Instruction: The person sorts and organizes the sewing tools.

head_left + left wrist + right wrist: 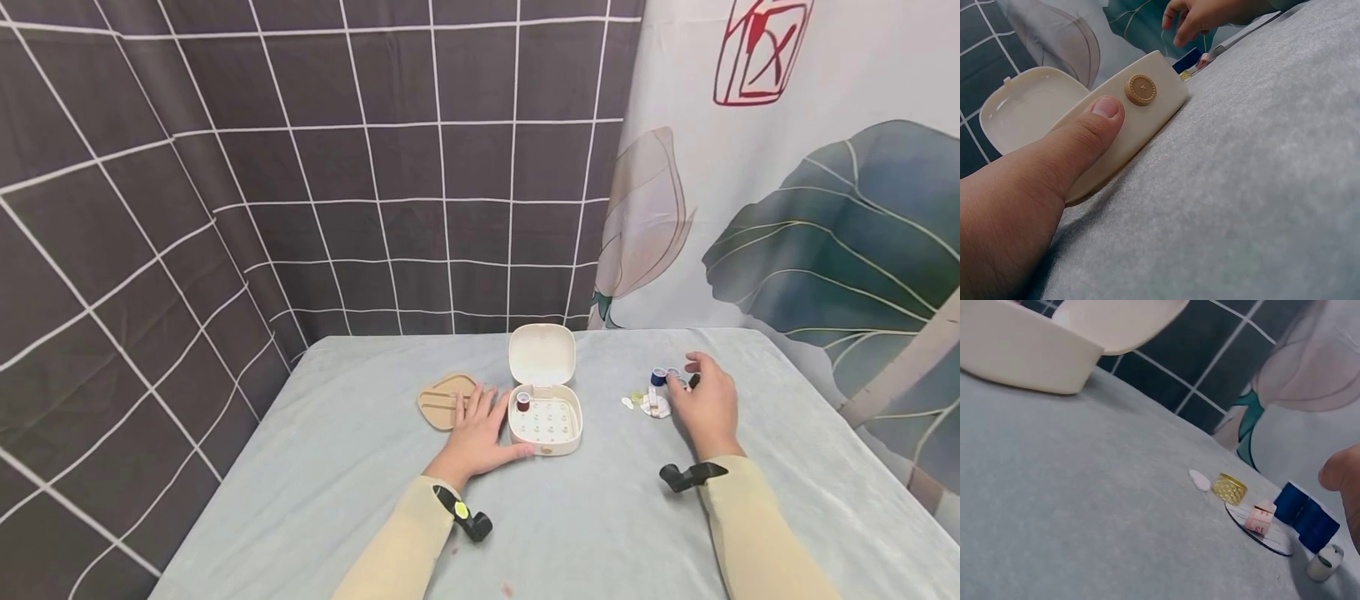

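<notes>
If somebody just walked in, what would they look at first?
Probably the cream box mid-table, its lid standing open and one dark red spool in its far left corner. Next, maybe the bright blue spools on the table near the right hand. High on the white curtain at the back right, a big red drawing catches the eye too.

My left hand spreads its fingers, thumb rightward — my right hand, well apart, bends its fingers.
</notes>
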`<move>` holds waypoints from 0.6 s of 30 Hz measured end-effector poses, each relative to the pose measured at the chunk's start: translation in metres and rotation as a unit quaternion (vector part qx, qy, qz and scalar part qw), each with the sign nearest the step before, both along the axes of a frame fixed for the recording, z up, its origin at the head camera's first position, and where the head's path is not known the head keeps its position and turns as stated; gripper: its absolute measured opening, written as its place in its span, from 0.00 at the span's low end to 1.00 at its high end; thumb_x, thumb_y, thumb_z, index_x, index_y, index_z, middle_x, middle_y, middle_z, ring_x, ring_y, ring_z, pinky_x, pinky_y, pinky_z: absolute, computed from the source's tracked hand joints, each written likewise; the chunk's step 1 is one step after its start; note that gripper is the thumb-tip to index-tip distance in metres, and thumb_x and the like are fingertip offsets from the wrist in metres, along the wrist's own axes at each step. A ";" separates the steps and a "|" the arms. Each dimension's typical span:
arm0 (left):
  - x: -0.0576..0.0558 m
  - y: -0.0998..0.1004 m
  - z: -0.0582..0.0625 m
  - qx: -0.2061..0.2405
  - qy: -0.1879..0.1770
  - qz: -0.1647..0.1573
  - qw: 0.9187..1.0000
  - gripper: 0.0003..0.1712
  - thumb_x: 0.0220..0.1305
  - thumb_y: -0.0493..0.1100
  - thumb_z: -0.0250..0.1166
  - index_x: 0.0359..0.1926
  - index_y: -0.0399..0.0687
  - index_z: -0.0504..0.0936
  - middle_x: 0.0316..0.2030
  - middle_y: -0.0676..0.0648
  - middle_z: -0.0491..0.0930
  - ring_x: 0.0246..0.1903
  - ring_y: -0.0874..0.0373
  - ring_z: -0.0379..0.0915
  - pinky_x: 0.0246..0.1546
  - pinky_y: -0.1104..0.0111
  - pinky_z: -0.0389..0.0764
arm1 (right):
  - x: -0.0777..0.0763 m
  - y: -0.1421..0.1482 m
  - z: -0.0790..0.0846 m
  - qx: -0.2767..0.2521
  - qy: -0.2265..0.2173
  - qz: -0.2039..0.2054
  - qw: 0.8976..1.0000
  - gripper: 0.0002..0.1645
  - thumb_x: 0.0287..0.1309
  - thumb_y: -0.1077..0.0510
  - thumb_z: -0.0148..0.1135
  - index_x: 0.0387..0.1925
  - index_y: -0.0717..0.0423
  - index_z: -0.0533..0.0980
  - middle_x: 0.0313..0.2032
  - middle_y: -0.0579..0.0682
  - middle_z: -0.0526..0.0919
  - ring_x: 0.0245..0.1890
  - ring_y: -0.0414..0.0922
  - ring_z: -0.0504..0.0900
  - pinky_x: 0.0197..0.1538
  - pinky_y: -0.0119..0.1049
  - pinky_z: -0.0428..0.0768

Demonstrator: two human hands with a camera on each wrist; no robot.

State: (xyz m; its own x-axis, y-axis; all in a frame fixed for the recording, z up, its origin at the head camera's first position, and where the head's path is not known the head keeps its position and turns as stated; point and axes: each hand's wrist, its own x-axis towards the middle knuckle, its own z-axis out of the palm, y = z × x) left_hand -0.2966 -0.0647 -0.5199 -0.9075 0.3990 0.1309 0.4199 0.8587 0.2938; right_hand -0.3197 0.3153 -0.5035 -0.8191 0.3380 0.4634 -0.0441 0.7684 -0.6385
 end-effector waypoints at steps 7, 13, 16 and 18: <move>-0.001 0.000 0.000 -0.003 -0.001 0.001 1.000 0.63 0.54 0.84 0.56 0.81 0.54 0.52 0.77 0.40 0.54 0.79 0.41 0.35 0.73 0.38 0.32 | 0.000 0.003 -0.005 -0.020 -0.068 -0.005 0.997 0.36 0.63 0.57 0.63 0.69 0.64 0.63 0.56 0.67 0.77 0.58 0.68 0.69 0.59 0.63 0.66; -0.001 -0.001 0.001 -0.005 0.006 -0.001 1.000 0.63 0.54 0.83 0.56 0.81 0.54 0.52 0.77 0.39 0.54 0.79 0.40 0.36 0.73 0.38 0.33 | -0.002 0.002 -0.007 -0.027 -0.089 -0.014 0.996 0.38 0.63 0.57 0.62 0.71 0.63 0.62 0.57 0.66 0.78 0.60 0.67 0.68 0.61 0.63 0.65; -0.001 -0.001 0.002 -0.007 0.003 0.000 1.000 0.63 0.54 0.83 0.56 0.81 0.54 0.52 0.77 0.39 0.54 0.79 0.41 0.35 0.73 0.38 0.32 | -0.002 0.002 -0.008 -0.029 -0.098 -0.019 0.995 0.38 0.63 0.58 0.62 0.72 0.62 0.61 0.58 0.66 0.78 0.61 0.68 0.67 0.62 0.63 0.65; -0.001 -0.001 0.001 -0.004 0.006 -0.001 1.000 0.63 0.54 0.83 0.57 0.80 0.53 0.53 0.77 0.39 0.55 0.78 0.40 0.36 0.73 0.38 0.33 | -0.002 0.002 -0.008 -0.031 -0.100 -0.021 0.994 0.38 0.63 0.58 0.62 0.72 0.62 0.61 0.57 0.66 0.78 0.61 0.68 0.67 0.63 0.63 0.64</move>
State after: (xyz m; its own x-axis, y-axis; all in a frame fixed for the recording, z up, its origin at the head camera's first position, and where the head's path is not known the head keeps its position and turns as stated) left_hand -0.2971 -0.0657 -0.5188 -0.9051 0.4019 0.1388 0.4251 0.8603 0.2813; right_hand -0.3220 0.3172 -0.5117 -0.8779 0.3956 0.2699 0.1192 0.7264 -0.6768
